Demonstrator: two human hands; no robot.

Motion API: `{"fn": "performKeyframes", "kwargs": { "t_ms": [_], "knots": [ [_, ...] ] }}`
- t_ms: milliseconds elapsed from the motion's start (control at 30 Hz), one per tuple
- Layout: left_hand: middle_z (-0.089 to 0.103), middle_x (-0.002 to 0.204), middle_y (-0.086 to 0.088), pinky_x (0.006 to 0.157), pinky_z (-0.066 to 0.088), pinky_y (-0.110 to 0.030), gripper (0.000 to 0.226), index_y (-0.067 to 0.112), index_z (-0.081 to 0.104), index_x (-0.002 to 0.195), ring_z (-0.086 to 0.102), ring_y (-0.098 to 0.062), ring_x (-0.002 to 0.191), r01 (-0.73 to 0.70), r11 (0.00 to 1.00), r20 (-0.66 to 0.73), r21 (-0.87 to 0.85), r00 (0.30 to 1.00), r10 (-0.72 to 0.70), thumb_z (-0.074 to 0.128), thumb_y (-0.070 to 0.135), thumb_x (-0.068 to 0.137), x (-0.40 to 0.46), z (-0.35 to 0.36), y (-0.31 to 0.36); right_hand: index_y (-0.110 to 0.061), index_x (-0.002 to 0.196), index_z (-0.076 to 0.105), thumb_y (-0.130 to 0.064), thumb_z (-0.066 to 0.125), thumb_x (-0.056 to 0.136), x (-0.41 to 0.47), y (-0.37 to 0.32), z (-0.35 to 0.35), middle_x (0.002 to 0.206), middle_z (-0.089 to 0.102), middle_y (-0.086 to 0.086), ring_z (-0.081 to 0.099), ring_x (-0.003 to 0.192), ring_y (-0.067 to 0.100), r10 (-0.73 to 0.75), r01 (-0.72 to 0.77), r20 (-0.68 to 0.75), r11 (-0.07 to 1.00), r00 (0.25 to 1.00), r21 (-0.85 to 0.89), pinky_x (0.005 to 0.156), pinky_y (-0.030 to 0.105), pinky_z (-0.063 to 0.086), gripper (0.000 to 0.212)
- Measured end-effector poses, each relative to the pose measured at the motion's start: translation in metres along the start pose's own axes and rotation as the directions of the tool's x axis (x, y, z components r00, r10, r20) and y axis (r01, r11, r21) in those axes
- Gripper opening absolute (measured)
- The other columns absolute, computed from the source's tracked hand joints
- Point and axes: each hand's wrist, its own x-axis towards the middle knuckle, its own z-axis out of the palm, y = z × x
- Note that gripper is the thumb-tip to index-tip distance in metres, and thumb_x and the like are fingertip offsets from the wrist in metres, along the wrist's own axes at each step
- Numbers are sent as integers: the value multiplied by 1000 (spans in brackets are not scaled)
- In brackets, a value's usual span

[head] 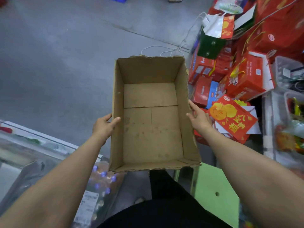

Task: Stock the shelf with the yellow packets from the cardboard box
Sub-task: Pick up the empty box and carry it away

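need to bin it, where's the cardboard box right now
Centre of the head view: the empty cardboard box is held between the left hand and right hand, above the grey floor.

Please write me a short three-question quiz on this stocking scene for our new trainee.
1. True or false: yellow packets remain in the cardboard box.
2. Where does the left hand grip?
A. the box's left wall
B. the green stool
C. a red gift bag
3. Fill in: the right hand holds the box's ____ wall.

Key: 1 false, it is empty; 2 A; 3 right.
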Motion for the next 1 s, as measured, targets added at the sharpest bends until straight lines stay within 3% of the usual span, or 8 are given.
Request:
{"fn": "performKeyframes", "kwargs": {
  "t_ms": [67,200,300,400,500,633,833,1000],
  "knots": [
    [70,115,-6,93,54,-46,81,23,51,139,67,-25,102,12,1000,-18,-14,1000,-13,70,65,72,21,4,27,-53,146,31,-33,58,96,41,-13,-6,89,69,13,62,79,29,10,-10,27,1000,1000,-8,71,33,46,60],
    [69,112,-5,91,55,-42,62,21,51,139,67,-24,97,30,999,-49,-29,998,-31,68,48,86,66,11,84,-57,145,29,-37,57,96,119,-43,-26,85,67,10,62,88,31,17,-14,66,999,998,-53,76,36,46,60],
    [69,114,-6,91,55,-44,63,21,50,140,67,-25,97,24,999,-69,-34,997,-26,68,47,86,102,10,124,-54,146,31,-35,57,96,178,-66,-37,99,72,11,64,89,29,0,5,89,998,996,-55,79,36,50,59],
    [68,113,-7,92,54,-41,62,20,49,142,65,-27,102,18,1000,-106,-26,994,-21,66,45,88,137,3,157,-57,144,31,-36,58,94,231,-95,-42,113,70,10,64,107,32,-57,61,94,997,994,-42,94,41,51,60],
    [61,131,-7,99,49,-41,65,21,47,143,60,-28,115,38,999,-129,-23,991,-41,65,50,87,176,-10,185,-59,144,28,-40,56,95,278,-132,-46,110,71,11,62,107,36,-73,82,107,993,992,-84,95,43,49,59],
    [48,146,-6,106,41,-39,67,17,45,144,47,-28,132,12,1000,-165,13,986,-10,64,49,88,241,-33,224,-57,146,26,-41,55,97,342,-187,-43,135,60,11,55,120,38,-105,117,105,987,989,-109,100,43,45,59],
    [58,135,-3,97,51,-46,73,25,47,142,60,-25,115,19,999,-111,-50,994,-25,67,58,80,366,-88,279,-56,146,25,-39,54,98,444,-276,-28,139,58,7,52,124,37,-113,123,103,988,988,-96,101,44,44,59],
    [64,123,-6,95,52,-46,68,21,48,142,62,-27,109,-7,998,-125,-55,992,0,69,49,84,454,-133,339,-52,146,32,-36,57,97,523,-352,-17,123,67,8,63,103,32,-106,110,117,993,988,-33,96,43,49,58]
  ]
}}
